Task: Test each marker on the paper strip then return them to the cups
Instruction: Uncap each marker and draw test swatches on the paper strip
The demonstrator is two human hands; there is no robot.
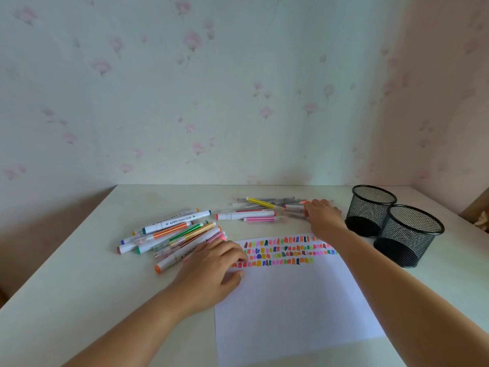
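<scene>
The head camera looks down on a white sheet of paper (291, 308) lying on the pale surface (79, 287) in front of the person. Four rows of short coloured test strokes (285, 251) run across the paper's far end. The left hand (211, 271) rests palm down on the paper's left edge, level with those rows. Its fingers (232, 250) are loosely extended and slightly apart, not curled round anything, and its thumb (236, 274) lies on the sheet. Just left of the paper, meeting the far side of that hand, is a heap of markers (172, 234). It mixes thick white barrels with coloured end caps and slimmer striped pens in orange, green and yellow, lying crosswise over one another. Beyond the paper's far edge lies a second scatter of markers (254, 211), among them a yellow striped pen (260, 203), a pink striped pen (260, 219) and a long white marker (244, 215) with red ends. The right hand (321, 218) reaches past the paper's far right corner onto the right end of that scatter, back of the hand up, beside an orange tip (307, 202). The hand hides its fingers, so I cannot tell whether they are closed on a pen. To the right of the paper stand two black mesh cups, upright and touching each other: the far cup (370, 210) and the near cup (408, 234). Flowered wallpaper (238, 102) rises beyond the paper's far side.
</scene>
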